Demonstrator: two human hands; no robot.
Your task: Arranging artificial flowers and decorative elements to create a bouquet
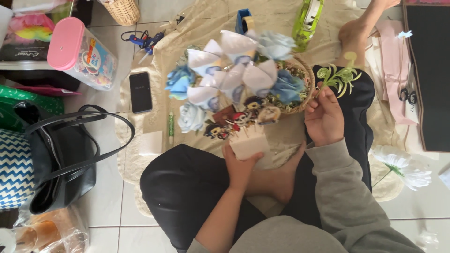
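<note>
I sit cross-legged on the floor. My left hand (240, 165) grips a pale foam block (249, 144) that bears several small cartoon picks (236, 119) on sticks. My right hand (323, 117) pinches the stem of a green curly leaf sprig (341, 76) beside a wicker basket (305, 84). The basket holds blue fabric roses (287, 86) and white paper cones (220, 70). More blue roses (179, 80) lie at the arrangement's left side.
A black phone (140, 92), a glue stick (171, 126), a blue glue gun (145, 41) and tape dispensers (308, 18) lie on the beige cloth (197, 23). A black handbag (61, 154) and a pink-lidded jar (82, 54) stand left. A white flower (401, 166) and scissors (408, 96) lie right.
</note>
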